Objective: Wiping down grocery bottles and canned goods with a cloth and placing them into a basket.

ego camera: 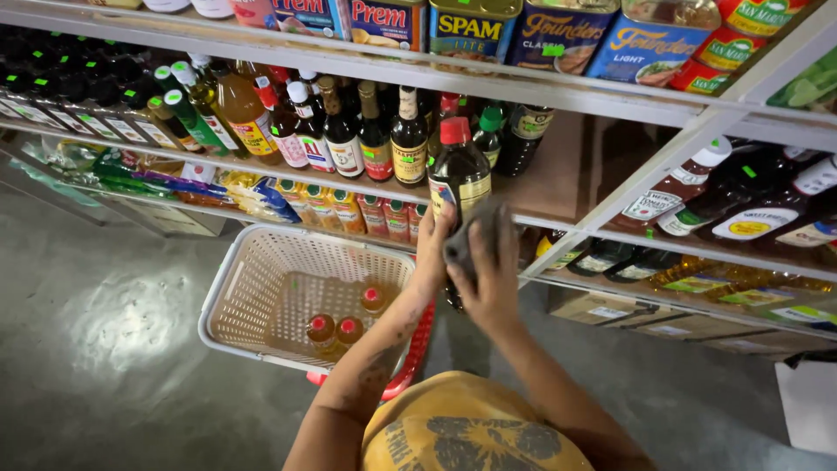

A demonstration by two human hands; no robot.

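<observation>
My left hand [433, 249] grips the side of a dark sauce bottle [459, 174] with a red cap, held up in front of the middle shelf. My right hand [490, 281] presses a grey cloth [475, 234] against the bottle's lower right side. The bottle's bottom is hidden behind the cloth and my hands. Below my left forearm sits a white plastic basket [261, 266] on the floor, with three orange bottles with red caps [344, 327] lying inside it.
The middle shelf [558, 183] holds several sauce and vinegar bottles [349, 131] at left and bare wood at right. Cans [558, 35] line the top shelf. More bottles [741, 201] stand at right. Packets and small bottles [349, 209] fill the lower shelf. Grey floor [105, 349] lies left.
</observation>
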